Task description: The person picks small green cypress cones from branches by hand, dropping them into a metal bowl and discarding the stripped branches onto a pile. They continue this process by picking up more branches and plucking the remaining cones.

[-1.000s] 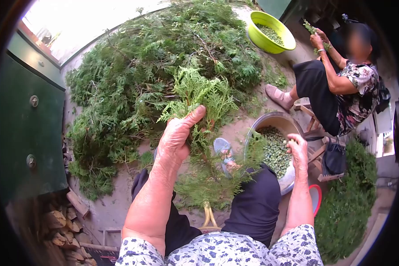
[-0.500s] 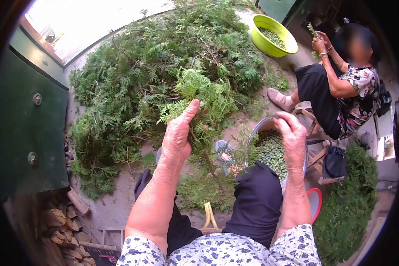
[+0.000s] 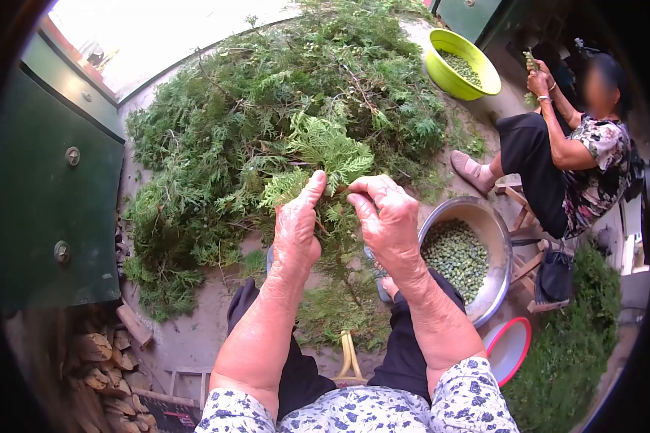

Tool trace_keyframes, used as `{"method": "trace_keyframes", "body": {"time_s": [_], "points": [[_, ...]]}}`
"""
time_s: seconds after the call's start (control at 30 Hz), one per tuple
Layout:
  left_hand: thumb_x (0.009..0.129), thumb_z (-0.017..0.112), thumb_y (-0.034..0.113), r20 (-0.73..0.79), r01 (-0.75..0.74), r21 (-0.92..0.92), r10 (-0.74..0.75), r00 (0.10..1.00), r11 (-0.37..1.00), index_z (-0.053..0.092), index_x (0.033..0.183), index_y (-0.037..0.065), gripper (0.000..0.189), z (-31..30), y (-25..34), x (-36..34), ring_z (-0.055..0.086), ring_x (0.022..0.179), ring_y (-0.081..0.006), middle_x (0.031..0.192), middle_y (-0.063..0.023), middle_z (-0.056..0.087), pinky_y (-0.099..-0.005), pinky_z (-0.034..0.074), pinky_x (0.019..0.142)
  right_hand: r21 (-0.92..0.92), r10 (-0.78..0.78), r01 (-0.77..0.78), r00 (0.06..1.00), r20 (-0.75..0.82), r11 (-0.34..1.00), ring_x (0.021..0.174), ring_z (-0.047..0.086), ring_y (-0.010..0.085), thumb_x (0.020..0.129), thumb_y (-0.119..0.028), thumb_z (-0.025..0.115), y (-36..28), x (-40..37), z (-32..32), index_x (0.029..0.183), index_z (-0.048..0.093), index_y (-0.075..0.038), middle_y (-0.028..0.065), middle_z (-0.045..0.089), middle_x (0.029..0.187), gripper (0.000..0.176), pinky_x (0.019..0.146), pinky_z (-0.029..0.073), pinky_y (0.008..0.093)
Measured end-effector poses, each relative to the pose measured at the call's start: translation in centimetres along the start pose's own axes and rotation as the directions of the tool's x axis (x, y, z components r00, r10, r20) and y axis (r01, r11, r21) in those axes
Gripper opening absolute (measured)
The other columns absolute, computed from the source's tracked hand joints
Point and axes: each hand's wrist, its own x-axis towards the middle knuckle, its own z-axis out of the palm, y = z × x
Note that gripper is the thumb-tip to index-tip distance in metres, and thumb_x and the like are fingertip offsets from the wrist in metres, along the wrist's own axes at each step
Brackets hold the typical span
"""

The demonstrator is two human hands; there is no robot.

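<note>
My left hand [image 3: 297,225] is closed round a leafy green branch [image 3: 328,148], its thumb pointing up along the sprays. Just right of it, my right hand [image 3: 388,216] pinches at the same branch with thumb and forefinger; whatever is between those fingertips is too small to name. The branch hangs down between my knees. To the right of my right wrist stands a metal basin [image 3: 504,249] holding small green cones [image 3: 455,260].
A large heap of cut branches [image 3: 267,123] lies ahead. A yellow-green basin [image 3: 440,68] stands beyond. At the right a seated person [image 3: 578,151] holds a sprig. A red-rimmed bowl [image 3: 509,346], green clippings [image 3: 567,346], firewood [image 3: 97,350] and a green door [image 3: 43,195] are around.
My right hand has moved left from over the metal basin to the branch, its fingers now pinching beside my left hand. The view has shifted slightly, showing more of the basin.
</note>
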Motion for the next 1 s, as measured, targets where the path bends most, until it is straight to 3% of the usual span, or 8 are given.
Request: {"method": "trace_keyframes", "body": {"time_s": [0.13,0.2,0.33,0.53,0.7,0.77,0.87,1.0], "points": [[0.081,0.07,0.017,0.012,-0.088,-0.062,0.089,0.996,0.994,0.064,0.092,0.002,0.02,0.2,-0.4,0.1,0.059,0.075,-0.0127,0.086,-0.0056,0.064,-0.0262,0.048,0.067,0.026,-0.052,0.052,0.999,0.004,0.998,0.073,0.058,0.0295,0.073,-0.009,0.068,-1.1,0.2,0.8,0.088,0.059,-0.002,0.0119,0.059,0.079,0.018,0.067,0.046,0.0372],[0.08,0.07,0.015,-0.028,-0.071,-0.077,0.069,0.997,0.995,0.063,0.09,0.002,0.018,0.4,-0.4,0.0,0.058,0.075,-0.0124,0.084,-0.0048,0.063,-0.026,0.048,0.067,0.166,0.249,-0.263,0.964,0.097,0.951,0.069,0.058,0.026,0.07,-0.011,0.071,-1.4,0.4,1.1,0.093,0.056,-0.002,0.0118,0.058,0.077,0.029,0.062,0.047,0.0357],[0.081,0.069,0.015,-0.013,-0.031,-0.079,0.03,0.999,0.996,0.063,0.087,0.003,0.014,-0.1,-0.5,0.4,0.058,0.074,-0.0129,0.083,-0.004,0.063,-0.0266,0.047,0.067,0.242,0.396,-0.436,0.897,0.198,0.867,0.066,0.057,0.0215,0.067,-0.01,0.074,-1.4,1.1,0.8,0.097,0.054,-0.002,0.0114,0.058,0.078,0.037,0.061,0.047,0.033],[0.081,0.068,0.015,0.01,-0.001,-0.158,0.002,1.0,0.987,0.064,0.088,0.004,0.014,0.7,-0.7,0.4,0.059,0.076,-0.0137,0.084,-0.0038,0.064,-0.0283,0.048,0.071,0.26,0.308,-0.324,0.946,0.1,0.91,0.069,0.059,0.0228,0.071,-0.005,0.067,0.5,1.0,1.8,0.099,0.056,0.001,0.0143,0.059,0.082,0.03,0.063,0.047,0.0341],[0.078,0.066,0.003,0.089,-0.163,0.019,0.161,0.983,0.986,0.064,0.093,0.002,0.015,0.7,-1.0,0.3,0.06,0.074,-0.0117,0.086,-0.0028,0.064,-0.0261,0.048,0.069,0.115,0.227,-0.229,0.973,0.028,0.967,0.072,0.061,0.0237,0.075,-0.002,0.063,1.6,0.7,1.5,0.099,0.057,0.002,0.0144,0.059,0.084,0.025,0.065,0.048,0.0342],[0.076,0.065,-0.001,0.227,-0.106,0.052,0.092,0.97,0.993,0.062,0.097,0.002,0.021,0.7,-0.2,-0.2,0.06,0.075,-0.0115,0.088,-0.0037,0.063,-0.0249,0.048,0.069,0.459,0.392,-0.439,0.898,0.2,0.773,0.075,0.062,0.0194,0.08,-0.001,0.058,1.0,1.2,0.7,0.1,0.057,0.003,0.0131,0.061,0.084,0.021,0.066,0.049,0.0322],[0.075,0.065,0.0,0.223,-0.075,0.265,0.015,0.975,0.961,0.062,0.097,0.001,0.022,1.1,0.2,-0.6,0.06,0.075,-0.0107,0.089,-0.0036,0.064,-0.0244,0.048,0.069,0.533,0.446,-0.527,0.849,0.284,0.662,0.078,0.061,0.0148,0.083,0.0,0.055,0.9,1.6,-0.1,0.101,0.058,0.003,0.0114,0.063,0.084,0.019,0.068,0.049,0.0302],[0.076,0.066,0.004,0.25,-0.227,0.389,0.135,0.959,0.893,0.063,0.104,0.0,0.029,1.1,-0.4,-0.5,0.057,0.076,-0.0078,0.09,-0.0023,0.065,-0.0228,0.047,0.068,0.396,0.337,-0.393,0.919,0.206,0.83,0.064,0.055,0.0069,0.084,-0.001,0.056,1.6,1.5,-0.1,0.099,0.061,-0.001,0.0033,0.063,0.082,0.016,0.055,0.045,0.0244]]}}
